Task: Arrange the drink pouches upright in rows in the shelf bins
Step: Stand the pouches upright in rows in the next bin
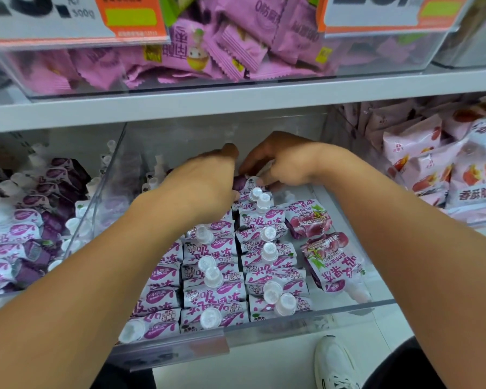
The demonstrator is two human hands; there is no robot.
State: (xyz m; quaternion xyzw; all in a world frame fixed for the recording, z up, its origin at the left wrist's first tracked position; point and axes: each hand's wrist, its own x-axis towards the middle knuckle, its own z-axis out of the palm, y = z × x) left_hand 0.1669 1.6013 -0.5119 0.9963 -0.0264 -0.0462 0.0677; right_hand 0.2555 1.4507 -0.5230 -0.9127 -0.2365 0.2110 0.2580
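Observation:
Purple-and-white drink pouches (211, 296) with white screw caps stand upright in rows inside a clear shelf bin (264, 331). Two pouches (331, 262) lie flat along the bin's right side. Both my hands reach to the back of the rows. My left hand (205, 181) has its fingers curled down onto the rear pouches. My right hand (281, 161) curls its fingers round a purple pouch (249, 182) at the back of the middle row. The fingertips of both hands are partly hidden behind the pouches.
A neighbouring clear bin (26, 220) on the left holds more purple pouches lying loosely. Pink peach snack bags (438, 169) fill the bin on the right. The shelf above (236, 99) carries a bin of pink candy packets (208, 51). A white shoe (334, 363) shows below.

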